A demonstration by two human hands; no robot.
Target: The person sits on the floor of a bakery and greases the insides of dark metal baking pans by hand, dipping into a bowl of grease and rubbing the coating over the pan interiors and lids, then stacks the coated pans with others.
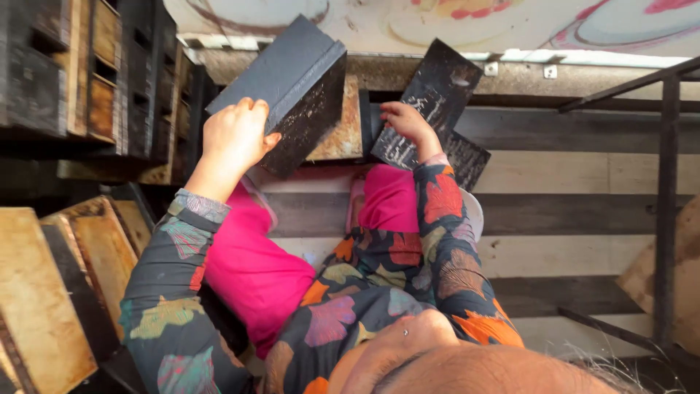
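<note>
Above pink knees, hands grip 2 things: dark block (288, 87), black slab (430, 98).

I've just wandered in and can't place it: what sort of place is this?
Probably a small workshop or storage yard. Worn wooden moulds are stacked on the left, the floor is rough planks, and the left hand and right hand hold dark slabs.

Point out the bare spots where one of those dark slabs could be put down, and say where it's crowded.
Free: the plank floor right of the right hand, up to the metal frame; also the planks below the right sleeve. Crowded: the stacked wooden moulds beside the left hand, the leaning boards lower left, and the lap.
</note>
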